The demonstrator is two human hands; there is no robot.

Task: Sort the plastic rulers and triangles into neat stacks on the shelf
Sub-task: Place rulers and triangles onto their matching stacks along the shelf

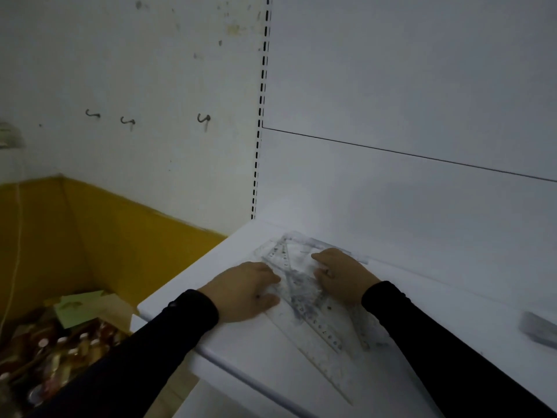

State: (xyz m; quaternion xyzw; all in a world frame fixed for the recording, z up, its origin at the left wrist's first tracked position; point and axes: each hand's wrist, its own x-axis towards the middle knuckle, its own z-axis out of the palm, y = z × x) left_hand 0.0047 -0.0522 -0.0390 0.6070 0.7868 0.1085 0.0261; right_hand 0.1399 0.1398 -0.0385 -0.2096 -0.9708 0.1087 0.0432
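Clear plastic rulers and triangles (301, 285) lay in a loose overlapping pile on a white shelf (241, 351), close to its left end and just in front of the white back panel (391, 206). Both hands, in black sleeves, rested on the pile. The left hand (244, 292) lay flat at the pile's left edge, its grip wide, fingers spread and pressing on the plastic. The right hand (343, 274) sat on the far right part of the pile with fingers bent over a triangle; whether its grip held a piece could not be told. One long ruler (322, 327) ran from between the hands toward the near edge. A grey object (539, 328), blurred, lay on the shelf far right. A box of small bottles (60, 351) stood below left, against a yellow wall (90, 236).
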